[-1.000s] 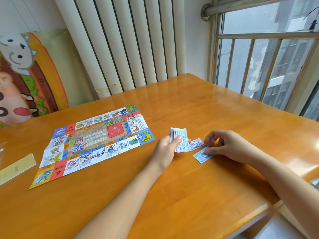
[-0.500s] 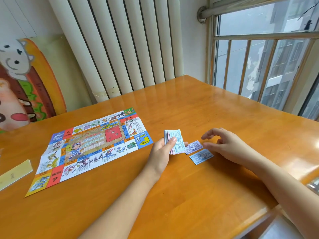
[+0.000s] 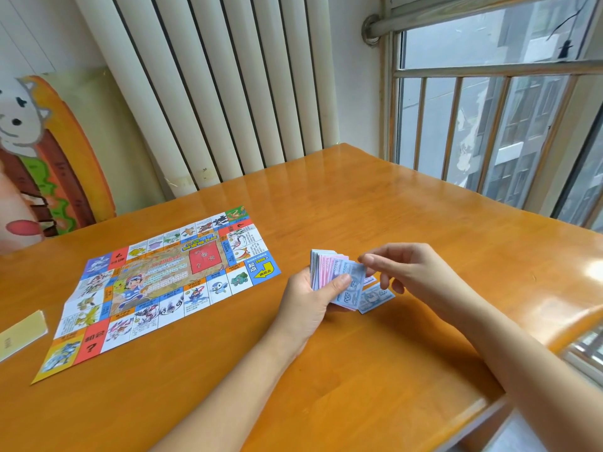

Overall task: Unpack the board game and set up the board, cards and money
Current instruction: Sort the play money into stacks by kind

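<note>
Above orange table [image 3: 359,370], left hand [image 3: 306,305] grips money stack [image 3: 326,269]; right hand [image 3: 414,272] pinches its top note [image 3: 350,283].

Pink and blue banknotes [image 3: 328,272], multicoloured cartoon-bordered board [image 3: 163,282], orange table [image 3: 391,216].

We see soft, even daylight coming in through the window [image 3: 489,132] on the right, bright without being harsh. It lays white glare along the right edge of the counter [image 3: 359,370] and a paler sheen across its far side. Shadows on the wood are faint and diffuse. The wide lens bows the window bars and leans the verticals outward. The banknotes [image 3: 321,269] look slightly soft, and the far left edge is smeared.
</note>
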Available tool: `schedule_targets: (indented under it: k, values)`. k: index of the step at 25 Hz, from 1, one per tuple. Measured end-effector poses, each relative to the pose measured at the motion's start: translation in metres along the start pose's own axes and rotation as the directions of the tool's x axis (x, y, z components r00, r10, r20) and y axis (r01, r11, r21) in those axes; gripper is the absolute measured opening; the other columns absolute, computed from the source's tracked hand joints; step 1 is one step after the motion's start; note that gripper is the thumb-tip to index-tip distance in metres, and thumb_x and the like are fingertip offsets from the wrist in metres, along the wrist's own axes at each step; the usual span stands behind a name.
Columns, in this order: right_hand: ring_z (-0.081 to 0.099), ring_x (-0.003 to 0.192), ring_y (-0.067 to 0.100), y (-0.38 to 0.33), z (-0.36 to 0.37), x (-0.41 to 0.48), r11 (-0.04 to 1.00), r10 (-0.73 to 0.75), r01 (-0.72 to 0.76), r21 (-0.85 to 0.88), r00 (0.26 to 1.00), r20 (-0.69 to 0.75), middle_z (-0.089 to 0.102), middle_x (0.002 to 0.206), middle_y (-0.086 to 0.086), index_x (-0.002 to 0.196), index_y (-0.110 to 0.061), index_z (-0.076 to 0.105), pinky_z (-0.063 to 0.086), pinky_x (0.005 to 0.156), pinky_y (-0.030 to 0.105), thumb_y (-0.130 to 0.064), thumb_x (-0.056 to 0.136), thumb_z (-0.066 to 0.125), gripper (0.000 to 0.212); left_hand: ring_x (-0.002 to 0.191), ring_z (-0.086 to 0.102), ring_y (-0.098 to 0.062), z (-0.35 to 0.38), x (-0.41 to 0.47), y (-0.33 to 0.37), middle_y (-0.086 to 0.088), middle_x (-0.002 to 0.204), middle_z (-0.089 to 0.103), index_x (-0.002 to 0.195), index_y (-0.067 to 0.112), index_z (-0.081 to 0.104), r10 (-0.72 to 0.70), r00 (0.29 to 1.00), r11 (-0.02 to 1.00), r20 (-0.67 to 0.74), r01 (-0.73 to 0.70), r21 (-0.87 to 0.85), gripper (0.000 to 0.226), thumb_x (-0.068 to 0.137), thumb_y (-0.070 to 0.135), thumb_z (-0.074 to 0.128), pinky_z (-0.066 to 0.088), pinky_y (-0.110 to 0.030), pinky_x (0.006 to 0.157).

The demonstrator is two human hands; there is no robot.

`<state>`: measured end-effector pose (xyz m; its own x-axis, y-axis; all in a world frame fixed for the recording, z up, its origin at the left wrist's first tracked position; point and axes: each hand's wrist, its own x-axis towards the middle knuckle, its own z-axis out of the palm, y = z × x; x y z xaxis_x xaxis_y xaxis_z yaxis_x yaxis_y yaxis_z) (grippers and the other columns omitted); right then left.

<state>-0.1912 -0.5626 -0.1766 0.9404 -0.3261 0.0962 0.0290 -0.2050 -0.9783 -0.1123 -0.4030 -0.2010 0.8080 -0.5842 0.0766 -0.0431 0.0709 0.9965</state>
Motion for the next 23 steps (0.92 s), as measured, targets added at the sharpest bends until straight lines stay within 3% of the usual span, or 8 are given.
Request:
schedule_targets:
  k: [4,8,11,14,18,21,23]
  values:
    - [0.049,0.052,0.007,-0.002,-0.006,0.003,0.996,0.061,-0.055,0.076,0.995,-0.079,0.072,0.074,0.001,0.091,-0.006,0.073,0.038,0.046,0.017,-0.032,0.081,0.068,0.028,0.08,0.07,-0.016,-0.004,0.003,0.006,-0.003,0.088,0.074,0.094,0.018,0.067,0.017,0.998,1.0,-0.062,-0.018,-0.016,0.018,0.083,0.005,0.068,0.057,-0.026,0.066]
    - [0.052,0.053,0.005,-0.005,0.001,-0.003,0.998,0.031,-0.032,0.061,0.999,0.005,0.069,0.066,-0.003,0.084,-0.01,0.074,0.039,0.048,0.017,-0.033,0.068,0.074,0.029,0.083,0.069,-0.021,-0.001,0.002,0.006,-0.007,0.09,0.073,0.094,0.015,0.068,0.028,0.998,1.0,-0.063,-0.027,0.008,0.017,0.079,0.007,0.072,0.056,-0.031,0.072]
    - [0.054,0.052,0.003,-0.004,0.005,-0.004,0.999,0.026,-0.028,0.045,0.999,0.04,0.066,0.059,-0.004,0.078,-0.007,0.072,0.039,0.048,0.015,-0.016,0.073,0.077,0.012,0.086,0.069,-0.025,0.004,-0.001,0.004,-0.011,0.094,0.073,0.098,0.01,0.069,0.017,0.999,0.999,-0.033,-0.016,0.033,0.025,0.076,0.019,0.075,0.054,-0.036,0.076]
    - [0.053,0.049,0.003,-0.003,0.004,-0.006,0.998,0.032,-0.032,0.05,0.999,0.011,0.066,0.057,-0.004,0.075,-0.008,0.071,0.04,0.048,0.014,-0.009,0.077,0.075,0.004,0.085,0.069,-0.02,0.006,-0.003,0.003,-0.012,0.096,0.072,0.103,0.008,0.067,-0.034,0.999,0.999,0.008,0.034,-0.009,0.018,0.085,0.013,0.066,0.055,-0.031,0.075]
    - [0.051,0.049,0.003,-0.003,0.002,-0.011,0.998,0.031,-0.031,0.046,1.0,-0.004,0.065,0.058,-0.003,0.078,-0.013,0.074,0.041,0.048,0.014,-0.005,0.082,0.07,0.01,0.096,0.067,-0.029,0.004,-0.005,0.005,-0.018,0.104,0.07,0.106,0.009,0.065,-0.128,0.99,0.989,0.059,0.132,-0.067,0.017,0.089,0.008,0.06,0.052,-0.043,0.088]
    - [0.048,0.05,0.006,-0.002,0.002,-0.013,1.0,0.006,-0.005,0.029,1.0,-0.014,0.066,0.061,0.0,0.085,-0.018,0.075,0.038,0.045,0.014,-0.004,0.085,0.067,0.016,0.092,0.068,-0.028,0.002,-0.006,0.007,-0.016,0.101,0.072,0.102,0.01,0.066,-0.142,0.988,0.987,0.063,0.146,-0.073,0.016,0.088,0.007,0.062,0.054,-0.041,0.084]
    - [0.051,0.049,0.005,-0.002,0.001,-0.013,0.998,-0.006,0.007,0.057,1.0,-0.017,0.067,0.062,-0.001,0.088,-0.012,0.074,0.037,0.044,0.015,-0.004,0.085,0.067,0.011,0.09,0.069,-0.026,0.001,-0.007,0.007,-0.015,0.1,0.072,0.102,0.009,0.066,-0.143,0.988,0.986,0.052,0.147,-0.081,0.016,0.087,0.006,0.062,0.054,-0.04,0.082]
